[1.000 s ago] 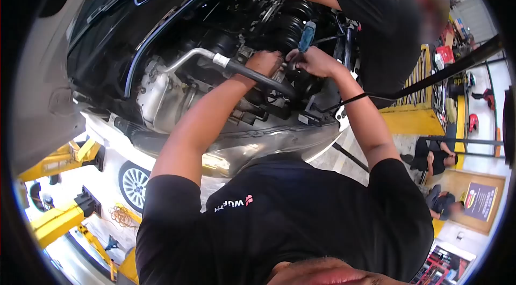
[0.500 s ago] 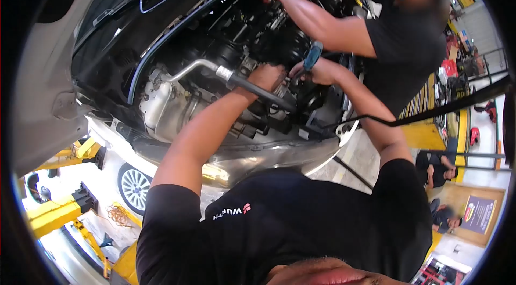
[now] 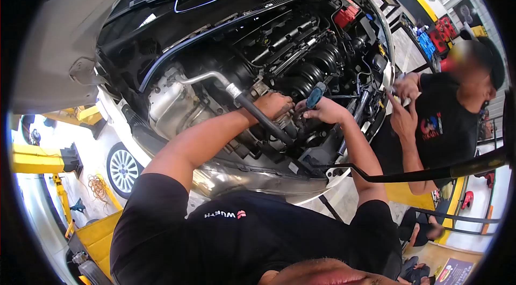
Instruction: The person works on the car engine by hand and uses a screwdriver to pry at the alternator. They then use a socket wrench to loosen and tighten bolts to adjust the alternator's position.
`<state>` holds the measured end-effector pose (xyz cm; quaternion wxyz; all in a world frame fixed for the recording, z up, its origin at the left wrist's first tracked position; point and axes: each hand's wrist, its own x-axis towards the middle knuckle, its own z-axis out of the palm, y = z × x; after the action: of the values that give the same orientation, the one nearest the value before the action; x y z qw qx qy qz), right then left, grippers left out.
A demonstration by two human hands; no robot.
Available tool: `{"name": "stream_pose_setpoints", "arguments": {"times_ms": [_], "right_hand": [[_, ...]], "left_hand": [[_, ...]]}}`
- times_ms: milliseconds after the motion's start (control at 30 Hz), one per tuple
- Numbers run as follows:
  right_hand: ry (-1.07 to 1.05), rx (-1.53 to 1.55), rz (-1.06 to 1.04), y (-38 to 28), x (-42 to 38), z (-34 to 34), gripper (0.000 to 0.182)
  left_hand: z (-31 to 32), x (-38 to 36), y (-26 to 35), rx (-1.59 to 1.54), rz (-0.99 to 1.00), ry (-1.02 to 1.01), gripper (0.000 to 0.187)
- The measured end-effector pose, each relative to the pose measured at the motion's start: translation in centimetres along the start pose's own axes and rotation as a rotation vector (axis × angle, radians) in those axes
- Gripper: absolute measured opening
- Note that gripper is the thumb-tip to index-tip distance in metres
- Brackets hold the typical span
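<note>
My left hand reaches under a dark hose with a silver metal pipe into the front of the engine. Its fingers are curled against parts by the metal housing; what they grip, if anything, is hidden. Close beside it, my right hand is closed round a blue-handled tool, whose handle stands up above the fingers. The tool's working end is not visible. Just behind both hands lie the black ribbed intake runners.
A black hood prop rod crosses on the right. A co-worker stands at the right side of the car, hands raised together. The front bumper lies below my arms. A yellow lift arm is at left.
The co-worker has drawn both hands out of the engine bay and moved back to the right. My view has shifted; my hands stay at the same engine area.
</note>
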<state>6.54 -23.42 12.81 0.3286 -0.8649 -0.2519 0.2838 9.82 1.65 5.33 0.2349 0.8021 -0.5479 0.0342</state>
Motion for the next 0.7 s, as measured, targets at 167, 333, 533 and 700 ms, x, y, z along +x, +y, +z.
{"name": "stream_pose_setpoints", "arguments": {"times_ms": [167,333,533,700], "right_hand": [[-0.156,0.432,0.008,0.4,0.2,0.1,0.038],[-0.154,0.496,0.117,0.5,-0.2,0.5,0.033],[-0.121,0.508,0.130,0.5,0.5,0.4,0.031],[0.207,-0.087,-0.117,-1.7,-0.6,2.2,0.035]], "left_hand": [[0.7,-0.1,-0.3,-0.063,-0.163,-0.075,0.027],[-1.0,0.2,0.6,-0.073,-0.046,-0.033,0.029],[-0.5,0.3,0.3,-0.037,-0.091,-0.103,0.031],[-0.3,0.1,0.5,-0.032,-0.086,-0.063,0.027]]}}
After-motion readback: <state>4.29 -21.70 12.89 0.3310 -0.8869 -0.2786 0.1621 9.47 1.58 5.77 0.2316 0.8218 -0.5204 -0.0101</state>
